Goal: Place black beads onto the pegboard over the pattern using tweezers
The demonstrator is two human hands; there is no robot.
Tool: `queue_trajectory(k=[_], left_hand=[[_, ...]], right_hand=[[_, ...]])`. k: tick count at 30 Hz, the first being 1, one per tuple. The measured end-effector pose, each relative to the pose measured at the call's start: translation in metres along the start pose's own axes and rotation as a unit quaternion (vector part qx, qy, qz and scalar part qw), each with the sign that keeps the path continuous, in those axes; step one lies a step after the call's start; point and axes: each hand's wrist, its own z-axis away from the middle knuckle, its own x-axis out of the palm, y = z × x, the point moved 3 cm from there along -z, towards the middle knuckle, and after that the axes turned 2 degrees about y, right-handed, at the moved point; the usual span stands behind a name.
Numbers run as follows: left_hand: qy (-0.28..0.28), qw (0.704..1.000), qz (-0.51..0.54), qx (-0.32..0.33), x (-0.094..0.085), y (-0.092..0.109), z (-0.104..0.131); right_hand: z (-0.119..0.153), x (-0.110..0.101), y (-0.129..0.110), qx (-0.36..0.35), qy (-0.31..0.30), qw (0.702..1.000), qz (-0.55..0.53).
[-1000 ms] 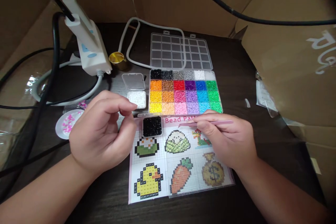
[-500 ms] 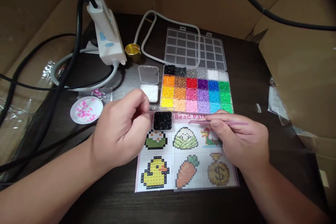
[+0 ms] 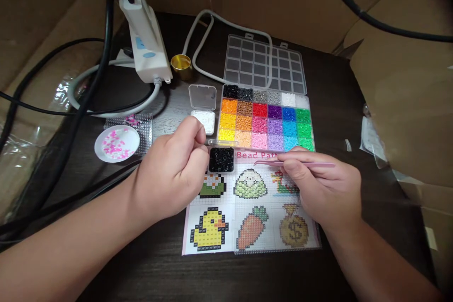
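My left hand is closed, its thumb and curled fingers at the left edge of a small clear box of black beads, which it grips above the pattern sheet. The box's clear lid stands open, seen nearly edge-on. In my right hand is a pair of pink tweezers, tips pointing left over the sheet. Below lies the bead pattern sheet with a chick, a carrot, a money bag and other pictures. A clear pegboard covers its right part.
Behind the sheet sits an open bead organizer with many colours. A small box of white beads and a gold cup stand left of it. Farther left are a white dish of pink and white beads, a power strip and cables.
My left hand and the box of black beads have shifted slightly right and up. The right hand with the tweezers has barely moved. The view has tilted a little.
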Motion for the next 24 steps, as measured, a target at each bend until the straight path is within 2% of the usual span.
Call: queue_trajectory(k=[24], left_hand=[[-0.007,0.999,-0.036,-0.014,-0.0015,0.0029,-0.0014]], right_hand=[[0.0013,0.0027,-0.0001,0.020,0.003,1.000,-0.009]])
